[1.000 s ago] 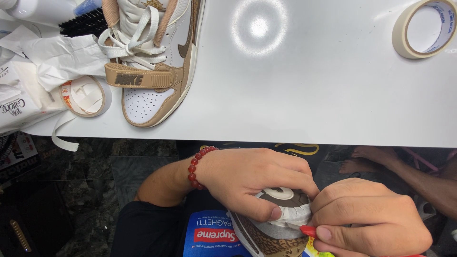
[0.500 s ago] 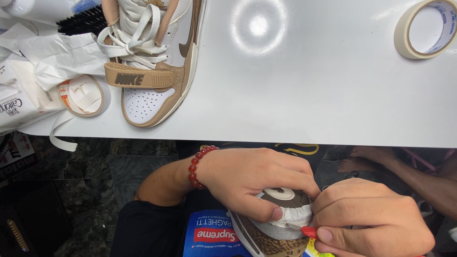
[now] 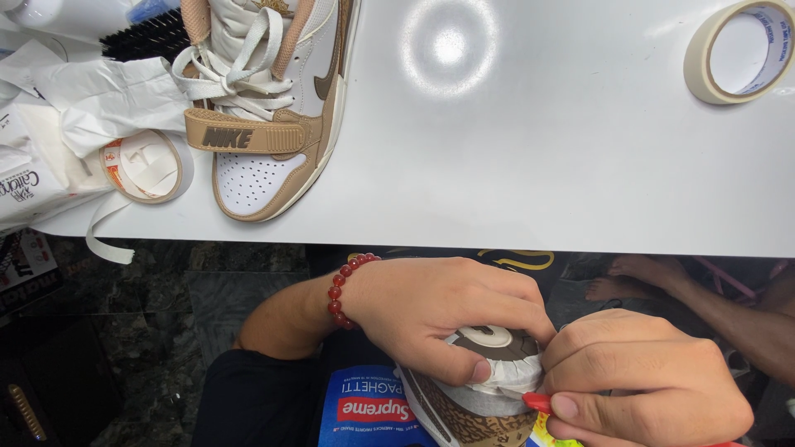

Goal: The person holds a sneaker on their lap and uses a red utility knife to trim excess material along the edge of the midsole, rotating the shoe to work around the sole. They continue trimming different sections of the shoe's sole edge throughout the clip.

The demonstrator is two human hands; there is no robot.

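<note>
Down low in the head view, below the white table's (image 3: 513,165) near edge: left hand (image 3: 439,310), red bead bracelet (image 3: 341,285) at the wrist, curled over a brown-patterned sneaker (image 3: 472,410) held in the lap, thumb and fingers clamped on its masking-taped end. Right hand (image 3: 646,385) closed just beside it, fingertips touching the tape, pinching a red-tipped tool (image 3: 538,403); most of that tool hidden. Up on the table, well apart: a tan-and-white high-top sneaker (image 3: 277,108) lying with toe toward the edge, a partly used tape roll (image 3: 149,165) just left of it, crumpled white paper (image 3: 99,95), a black brush (image 3: 145,37), another masking tape roll (image 3: 741,50) at the far right corner.
</note>
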